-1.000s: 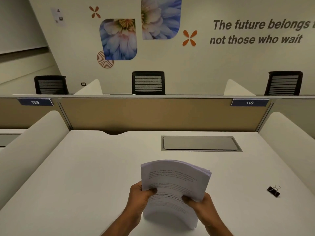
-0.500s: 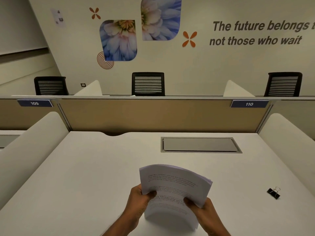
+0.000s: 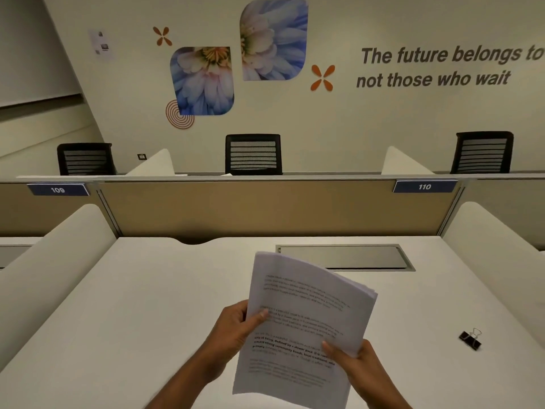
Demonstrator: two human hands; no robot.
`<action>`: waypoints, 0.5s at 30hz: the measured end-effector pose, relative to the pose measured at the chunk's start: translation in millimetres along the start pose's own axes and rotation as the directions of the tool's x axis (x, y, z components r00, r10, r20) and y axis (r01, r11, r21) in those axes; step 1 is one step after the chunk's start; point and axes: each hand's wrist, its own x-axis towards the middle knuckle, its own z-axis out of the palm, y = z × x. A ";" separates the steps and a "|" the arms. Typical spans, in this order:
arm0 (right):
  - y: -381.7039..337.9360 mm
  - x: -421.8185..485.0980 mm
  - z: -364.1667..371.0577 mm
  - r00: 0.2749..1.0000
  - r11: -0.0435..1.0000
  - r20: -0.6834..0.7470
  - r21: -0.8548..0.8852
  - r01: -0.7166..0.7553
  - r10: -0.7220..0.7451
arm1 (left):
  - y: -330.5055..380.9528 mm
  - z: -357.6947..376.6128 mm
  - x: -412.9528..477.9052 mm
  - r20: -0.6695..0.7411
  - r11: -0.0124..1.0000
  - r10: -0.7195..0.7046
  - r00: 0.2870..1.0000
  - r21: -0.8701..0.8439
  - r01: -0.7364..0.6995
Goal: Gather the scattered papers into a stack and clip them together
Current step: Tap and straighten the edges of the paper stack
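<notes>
The desk shows no loose sheets, so the gathering looks done: the papers are one stack held upright above it. The left hand pinches the stack's left edge and the right hand grips its lower right corner. The binder clip lies well off right, not yet picked up.

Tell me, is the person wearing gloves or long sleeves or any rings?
No gloves. The left hand and right hand are both bare, and both forearms are bare as far as the picture's bottom edge, so no sleeves show. No ring, watch or bracelet shows on the parts in view.
</notes>
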 end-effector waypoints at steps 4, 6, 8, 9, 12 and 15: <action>-2.6 -1.7 -2.8 0.999 0.984 0.041 0.179 -0.027 0.020 | 25.9 -3.6 1.8 0.046 0.996 0.082 0.996 -0.032 -0.081; -0.9 -2.6 -2.7 0.998 0.970 0.042 0.238 -0.046 0.037 | 36.5 -4.4 3.9 0.073 0.994 0.104 0.992 -0.038 -0.102; 0.8 -5.8 -3.0 0.997 0.957 0.045 0.282 -0.068 0.058 | 45.3 -4.0 6.7 0.099 0.993 0.111 0.989 -0.048 -0.106; 0.9 -8.8 -3.1 0.996 0.953 0.050 0.292 -0.081 0.069 | 49.0 -2.9 8.2 0.114 0.993 0.113 0.987 -0.051 -0.107; 4.4 -19.4 -6.5 0.995 0.943 0.066 0.317 -0.098 0.081 | 57.5 6.5 11.7 0.151 0.995 0.099 0.984 -0.038 -0.094; 11.6 -30.2 -13.7 0.991 0.916 0.071 0.380 -0.131 0.112 | 58.0 22.2 14.5 0.183 0.997 0.055 0.982 -0.058 -0.045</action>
